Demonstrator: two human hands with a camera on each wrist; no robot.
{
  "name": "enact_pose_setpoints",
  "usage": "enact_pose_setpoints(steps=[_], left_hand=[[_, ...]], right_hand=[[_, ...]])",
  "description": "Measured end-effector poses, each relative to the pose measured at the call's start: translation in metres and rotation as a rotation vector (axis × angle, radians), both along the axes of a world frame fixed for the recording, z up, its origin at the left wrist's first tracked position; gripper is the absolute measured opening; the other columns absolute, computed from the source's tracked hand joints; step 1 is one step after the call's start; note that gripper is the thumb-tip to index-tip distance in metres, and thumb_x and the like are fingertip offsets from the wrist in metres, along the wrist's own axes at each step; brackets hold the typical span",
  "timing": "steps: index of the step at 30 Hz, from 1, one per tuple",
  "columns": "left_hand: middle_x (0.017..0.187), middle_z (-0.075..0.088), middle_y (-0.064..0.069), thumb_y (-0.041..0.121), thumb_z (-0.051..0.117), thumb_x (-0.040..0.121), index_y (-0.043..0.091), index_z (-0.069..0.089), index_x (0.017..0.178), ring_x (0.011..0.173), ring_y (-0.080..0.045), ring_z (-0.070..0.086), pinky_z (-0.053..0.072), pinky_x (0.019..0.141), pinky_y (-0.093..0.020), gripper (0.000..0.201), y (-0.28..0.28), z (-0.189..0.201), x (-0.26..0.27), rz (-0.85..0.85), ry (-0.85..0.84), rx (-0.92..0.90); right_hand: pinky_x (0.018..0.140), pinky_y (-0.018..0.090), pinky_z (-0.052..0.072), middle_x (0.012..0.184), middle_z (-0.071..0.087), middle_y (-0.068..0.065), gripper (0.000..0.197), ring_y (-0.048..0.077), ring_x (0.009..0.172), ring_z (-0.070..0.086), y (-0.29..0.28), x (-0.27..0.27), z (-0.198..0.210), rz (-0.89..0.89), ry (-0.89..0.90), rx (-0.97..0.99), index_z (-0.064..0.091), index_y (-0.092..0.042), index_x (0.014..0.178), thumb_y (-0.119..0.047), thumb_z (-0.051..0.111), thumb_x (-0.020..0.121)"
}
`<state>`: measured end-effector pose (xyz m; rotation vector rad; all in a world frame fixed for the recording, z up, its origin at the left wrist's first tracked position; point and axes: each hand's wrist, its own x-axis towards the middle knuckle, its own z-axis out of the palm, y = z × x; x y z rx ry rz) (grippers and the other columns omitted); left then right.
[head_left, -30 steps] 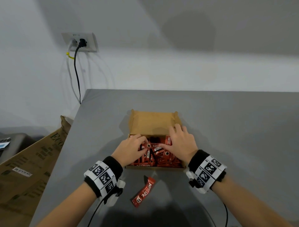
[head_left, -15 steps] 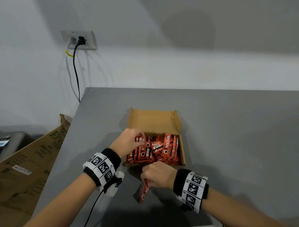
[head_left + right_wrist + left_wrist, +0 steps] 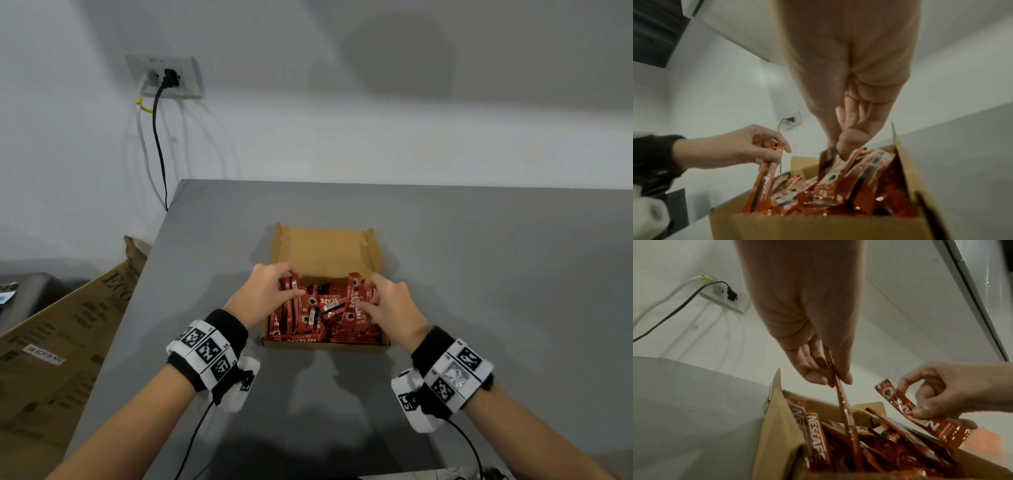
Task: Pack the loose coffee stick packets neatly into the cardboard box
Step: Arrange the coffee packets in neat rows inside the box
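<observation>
**Both hands in the box, one stick pinched in each**

Head view: your left hand (image 3: 265, 294) and right hand (image 3: 390, 305) are over the far half of the cardboard box (image 3: 325, 342), apart, one at each side wall. Each pinches a red coffee stick. The packed sticks (image 3: 308, 318) lie crossed and heaped, not in rows. The box sits on the grey bench (image 3: 479, 274), lid flap open toward the wall. No loose stick shows on the bench.

Left wrist view: your left-hand stick (image 3: 842, 402) hangs nearly upright, edge-on, its lower end already among the pile by the left wall. Your right-hand stick (image 3: 920, 418) is tilted, held above the pile, long axis slanting toward the right wall.

Right wrist view: blurred, but your right fingertips (image 3: 846, 146) are closed on a stick top near the right wall.

Judgement: the right-hand stick wants its long axis turned to match its neighbours before lowering.

Room: wall socket (image 3: 164, 77) with black cable, a large carton (image 3: 61, 342) beside the bench
</observation>
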<state>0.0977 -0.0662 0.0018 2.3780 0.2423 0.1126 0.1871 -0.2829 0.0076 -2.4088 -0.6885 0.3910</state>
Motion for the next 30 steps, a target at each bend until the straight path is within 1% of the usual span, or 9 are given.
enact_pose_setpoints(steps=[4,7,9,13,17,20,22,25,30], left_hand=[[0.096,0.060,0.004,0.026,0.069,0.081,0.014,0.060,0.109,0.070,-0.004,0.054,0.048,0.068,-0.016,0.031,0.000,0.007,0.005,-0.015,-0.073,0.022],[0.094,0.061,0.004,0.026,0.066,0.083,0.014,0.061,0.110,0.070,-0.002,0.056,0.049,0.067,-0.015,0.030,-0.002,0.014,0.009,-0.032,-0.105,0.041],[0.091,0.061,0.005,0.026,0.065,0.083,0.013,0.062,0.109,0.069,0.001,0.056,0.049,0.065,-0.012,0.029,-0.005,0.019,0.013,-0.030,-0.158,0.012],[0.088,0.065,0.005,0.027,0.069,0.081,0.014,0.063,0.108,0.066,0.004,0.059,0.049,0.068,-0.009,0.031,-0.026,0.023,0.023,-0.032,-0.249,-0.126],[0.106,0.061,0.000,0.027,0.058,0.089,0.018,0.049,0.128,0.088,-0.007,0.062,0.052,0.084,-0.024,0.041,-0.033,0.013,0.026,-0.021,-0.188,-0.187],[0.116,0.059,-0.001,0.015,0.051,0.093,0.012,0.054,0.123,0.098,-0.006,0.055,0.046,0.093,-0.022,0.030,-0.025,-0.003,0.021,-0.074,-0.037,0.043],[0.115,0.060,-0.002,0.017,0.054,0.092,0.013,0.054,0.122,0.100,-0.010,0.055,0.046,0.090,-0.023,0.030,-0.024,-0.011,0.017,-0.125,0.055,0.164],[0.111,0.060,0.000,0.025,0.057,0.091,0.015,0.055,0.122,0.101,-0.014,0.055,0.045,0.090,-0.031,0.033,-0.030,-0.015,0.020,-0.194,0.107,0.285],[0.094,0.065,-0.001,0.019,0.058,0.090,0.011,0.064,0.107,0.083,-0.011,0.060,0.049,0.080,-0.025,0.019,-0.035,-0.017,0.023,-0.174,0.130,0.229]], right_hand=[[0.073,0.040,0.053,0.092,0.064,0.014,0.029,0.030,0.084,0.064,-0.001,-0.005,-0.005,-0.003,-0.121,-0.216,0.047,-0.007,0.105,-0.023,0.063,0.088],[0.065,0.031,0.048,0.093,0.062,0.010,0.029,0.027,0.083,0.062,-0.002,-0.010,0.002,-0.016,-0.237,-0.315,0.043,-0.009,0.100,-0.034,0.057,0.091],[0.061,0.024,0.041,0.087,0.058,0.002,0.027,0.017,0.073,0.057,0.003,-0.014,0.011,0.030,-0.329,-0.163,0.046,-0.013,0.095,-0.040,0.049,0.093],[0.070,0.007,0.036,0.087,0.051,-0.014,0.027,0.000,0.075,0.049,0.028,-0.026,0.016,0.200,-0.182,0.184,0.059,-0.008,0.111,-0.027,0.055,0.092],[0.060,0.009,0.042,0.069,0.056,-0.009,0.009,-0.006,0.059,0.050,0.027,-0.017,0.012,0.039,-0.092,0.229,0.064,-0.007,0.093,-0.012,0.064,0.086],[0.058,0.003,0.044,0.072,0.056,-0.008,0.028,-0.008,0.062,0.051,0.010,-0.005,0.009,-0.094,-0.022,0.187,0.059,-0.008,0.111,-0.010,0.067,0.084],[0.063,0.010,0.049,0.075,0.060,-0.002,0.029,0.001,0.066,0.056,0.003,-0.001,0.003,-0.101,-0.044,0.064,0.059,-0.006,0.110,-0.013,0.068,0.084],[0.081,0.032,0.052,0.092,0.066,0.010,0.032,0.022,0.089,0.063,0.002,-0.004,-0.006,-0.109,-0.084,-0.086,0.057,-0.005,0.110,-0.020,0.068,0.084],[0.074,0.031,0.049,0.097,0.062,0.010,0.032,0.025,0.091,0.061,0.001,-0.009,-0.009,-0.100,-0.078,-0.129,0.044,-0.009,0.106,-0.023,0.065,0.086]])
